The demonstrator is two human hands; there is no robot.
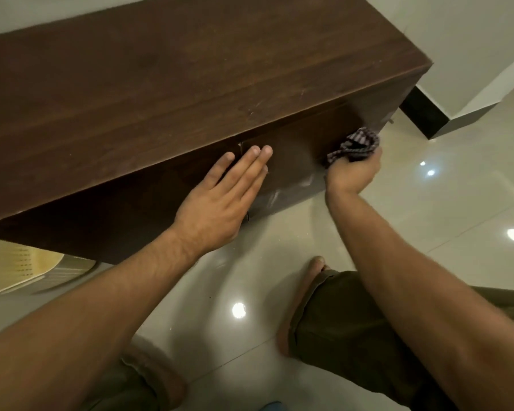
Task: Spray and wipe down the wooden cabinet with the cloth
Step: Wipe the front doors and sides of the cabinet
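At centre right, the right hand (353,170) grips the cloth (355,146) against the cabinet (190,69) front. Left hand (223,197) presses flat, fingers (250,164) straight. Pressing hard could swing a door inward or smear streaks.

- cabinet (190,84): I see low dark-brown wood, long flat top, two front panels; shiny streaks on the right one.
- cloth (357,147): checked, bunched up, against the cabinet's front near its right end, gripped in my right hand (353,173).
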